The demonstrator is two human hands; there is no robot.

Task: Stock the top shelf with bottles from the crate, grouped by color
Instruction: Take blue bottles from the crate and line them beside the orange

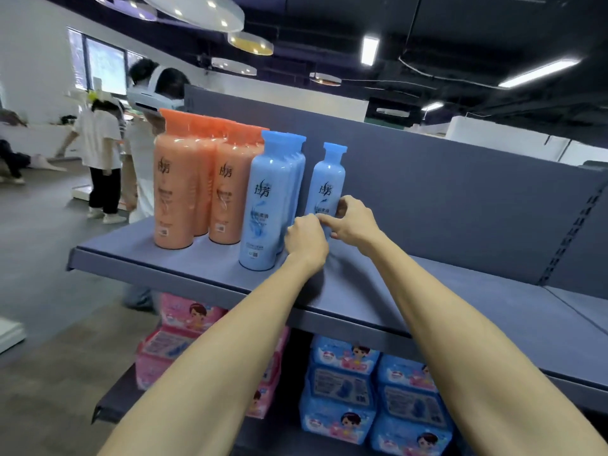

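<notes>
Two hands meet at the lower body of a lone blue bottle (327, 189) standing upright on the top shelf (184, 258). Right hand (353, 222) curls its fingers round the bottle's side; left hand (306, 240) pinches at its front, apparently to turn the label outward and close the gap to the blue row (269, 199). Orange bottles (194, 179) stand grouped further left. Bottle's base is hidden behind the hands; the crate is out of view.

Bottles (227, 189) upright on top shelf (411, 291)
</notes>
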